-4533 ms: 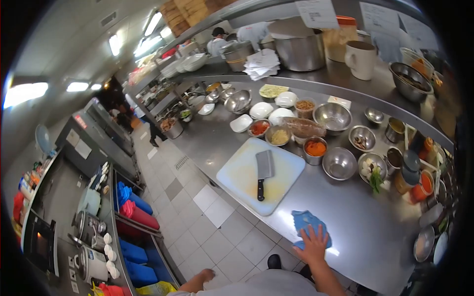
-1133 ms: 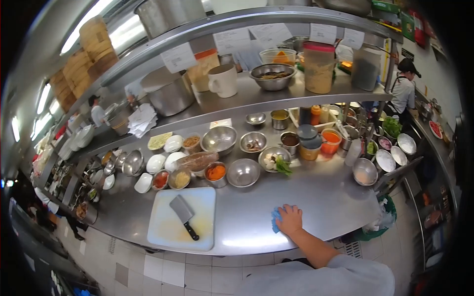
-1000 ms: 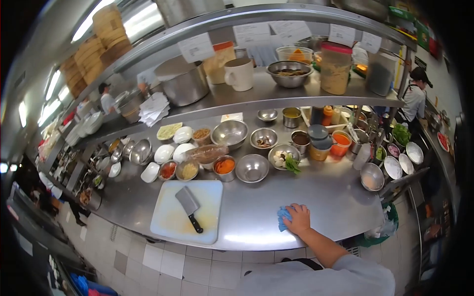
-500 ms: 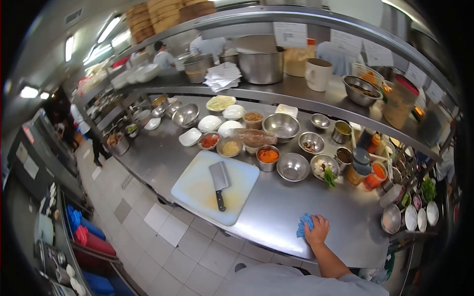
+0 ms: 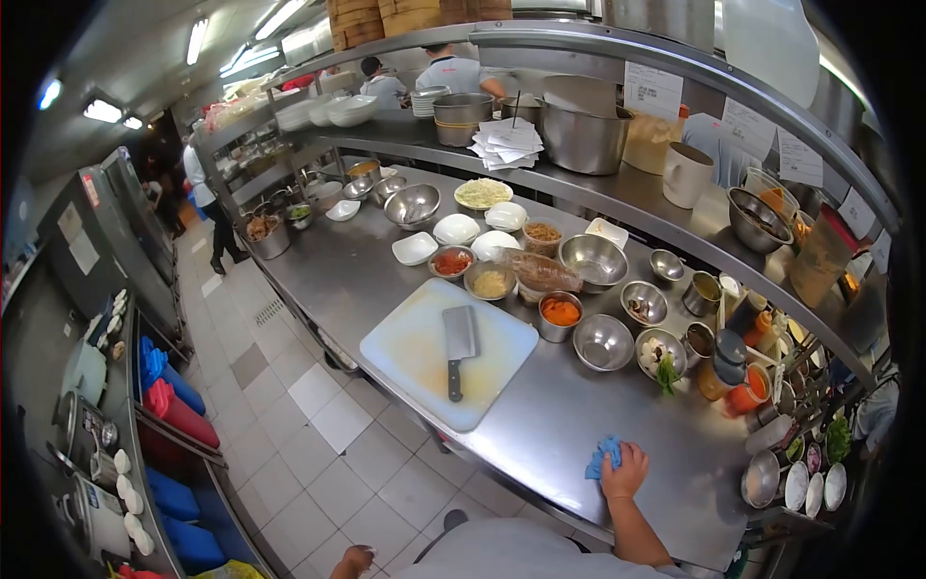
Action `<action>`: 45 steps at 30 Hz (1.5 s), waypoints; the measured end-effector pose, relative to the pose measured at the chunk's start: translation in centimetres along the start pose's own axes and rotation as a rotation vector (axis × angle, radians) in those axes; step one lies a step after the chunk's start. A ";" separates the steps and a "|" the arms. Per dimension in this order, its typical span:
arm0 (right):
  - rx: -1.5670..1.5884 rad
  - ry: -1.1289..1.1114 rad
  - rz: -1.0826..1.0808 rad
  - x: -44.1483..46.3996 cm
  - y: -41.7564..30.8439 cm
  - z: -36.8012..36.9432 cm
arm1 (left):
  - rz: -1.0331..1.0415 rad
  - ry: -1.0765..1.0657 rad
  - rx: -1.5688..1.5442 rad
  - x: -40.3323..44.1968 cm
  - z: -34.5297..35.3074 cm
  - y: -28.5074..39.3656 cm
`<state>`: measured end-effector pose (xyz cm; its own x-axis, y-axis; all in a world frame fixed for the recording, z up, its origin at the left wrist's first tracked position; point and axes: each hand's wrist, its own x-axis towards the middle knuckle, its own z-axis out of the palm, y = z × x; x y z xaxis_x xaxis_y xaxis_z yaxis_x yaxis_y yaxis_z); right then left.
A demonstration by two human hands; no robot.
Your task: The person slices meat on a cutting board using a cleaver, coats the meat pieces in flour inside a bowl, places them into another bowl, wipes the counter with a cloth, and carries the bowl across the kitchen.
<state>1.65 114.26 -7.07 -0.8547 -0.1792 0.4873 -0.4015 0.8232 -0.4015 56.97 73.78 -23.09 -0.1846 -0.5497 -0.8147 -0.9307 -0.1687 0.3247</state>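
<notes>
My right hand (image 5: 627, 470) is closed on a crumpled blue cloth (image 5: 605, 457), pressed to the steel counter (image 5: 540, 439) near its front edge. Low in the view, my left hand (image 5: 355, 560) hangs beside my body over the floor, away from the counter; its fingers are too little seen to judge. Left of the cloth, a cleaver (image 5: 461, 338) lies flat on a white cutting board (image 5: 405, 333), its black handle toward me.
Behind the board stand bowls of red pieces (image 5: 451, 261), yellow bits (image 5: 490, 282) and orange food (image 5: 559, 311). An empty steel bowl (image 5: 604, 344) sits farther right. A shelf (image 5: 675, 207) with pots and a white jug (image 5: 688, 174) spans above. Other people (image 5: 453, 72) are beyond it.
The camera view has shifted, so the counter items appear farther right. My left hand has come into view at the bottom. My right hand still holds the blue cloth on the counter.
</notes>
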 end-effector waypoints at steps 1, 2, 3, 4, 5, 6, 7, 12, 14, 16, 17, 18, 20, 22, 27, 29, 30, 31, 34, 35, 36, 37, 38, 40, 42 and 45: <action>0.000 0.001 -0.004 0.0 0.1 -0.1 | -0.001 -0.041 0.061 0.5 -0.2 -0.4; 0.002 0.001 0.000 0.0 0.1 -0.1 | -0.002 -0.081 0.124 1.1 -0.5 -0.8; -0.003 0.014 -0.006 0.0 0.0 -0.2 | -0.002 -0.079 0.130 2.4 -0.7 -1.9; -0.008 0.026 -0.010 -0.2 0.0 -0.2 | 0.173 -0.146 0.455 4.0 -1.0 -3.2; -0.007 0.027 -0.002 -0.3 0.2 -0.1 | 0.349 -0.215 0.780 4.9 -1.4 -4.1; -0.002 0.029 -0.003 -0.4 0.5 0.2 | 0.349 -0.213 0.787 5.2 -1.7 -4.7; 0.002 0.030 -0.005 -0.4 0.8 0.3 | 0.408 -0.178 0.678 5.2 -1.8 -5.1; 0.035 0.026 -0.032 -0.3 0.7 0.2 | 0.286 -0.064 0.399 6.3 -2.4 -4.6; 0.062 -0.004 -0.055 -0.4 0.7 0.4 | 0.144 -0.013 0.320 5.8 -2.8 -2.4; 0.010 0.000 -0.011 -0.6 0.8 0.6 | 0.157 0.036 0.324 4.6 -3.1 -1.3; 0.019 -0.008 -0.028 -0.6 0.5 0.5 | 0.188 0.081 0.302 3.6 -3.2 -0.6; 0.014 -0.012 -0.017 -0.6 0.3 0.3 | 0.223 0.124 0.284 2.8 -3.2 -0.1; 0.007 -0.017 -0.007 -0.4 0.2 0.3 | 0.227 0.154 0.279 1.7 -3.2 0.2; -0.026 -0.010 -0.021 -0.5 0.3 0.3 | 0.229 0.180 0.280 0.5 -3.0 0.1; 0.011 -0.023 -0.015 -0.8 0.5 1.1 | 0.096 -0.052 0.328 -0.3 -1.8 -3.5; -0.030 -0.026 -0.005 -0.8 0.9 0.9 | 0.063 -0.043 0.296 -0.4 -0.9 -4.2; -0.047 -0.023 -0.022 -0.6 0.8 0.9 | 0.041 -0.032 0.267 -0.7 -0.4 -3.6; -0.063 -0.024 -0.039 -0.6 0.9 0.9 | 0.014 -0.023 0.238 -0.9 0.1 -3.6; -0.034 0.014 -0.045 -0.7 0.5 1.0 | -0.072 0.004 0.175 -1.6 0.0 -5.7; -0.035 0.011 -0.046 -0.6 0.4 1.1 | -0.004 0.006 0.261 -0.4 -0.2 -5.9; -0.029 0.011 -0.057 -0.6 0.5 1.0 | 0.068 0.006 0.350 0.6 -0.1 -6.1; -0.025 0.016 -0.065 -0.5 0.6 0.8 | 0.076 0.001 0.354 0.1 -0.1 -5.3; -0.032 0.023 -0.061 -0.4 0.7 0.7 | 0.060 0.017 0.257 -0.5 -0.3 -4.7; -0.032 -0.004 -0.047 -0.3 0.4 0.5 | 0.052 0.032 0.162 -0.6 -1.1 -2.9; -0.020 -0.004 -0.044 -0.2 0.4 0.4 | -0.003 -0.026 0.214 -0.2 -1.7 -1.7; -0.001 -0.006 -0.041 -0.4 0.7 0.5 | 0.080 0.019 0.157 0.5 -2.1 -1.0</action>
<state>1.59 114.61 -7.95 -0.8393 -0.2158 0.4990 -0.4359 0.8157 -0.3803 58.49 71.99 -22.78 -0.2554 -0.5721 -0.7794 -0.9514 0.0051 0.3080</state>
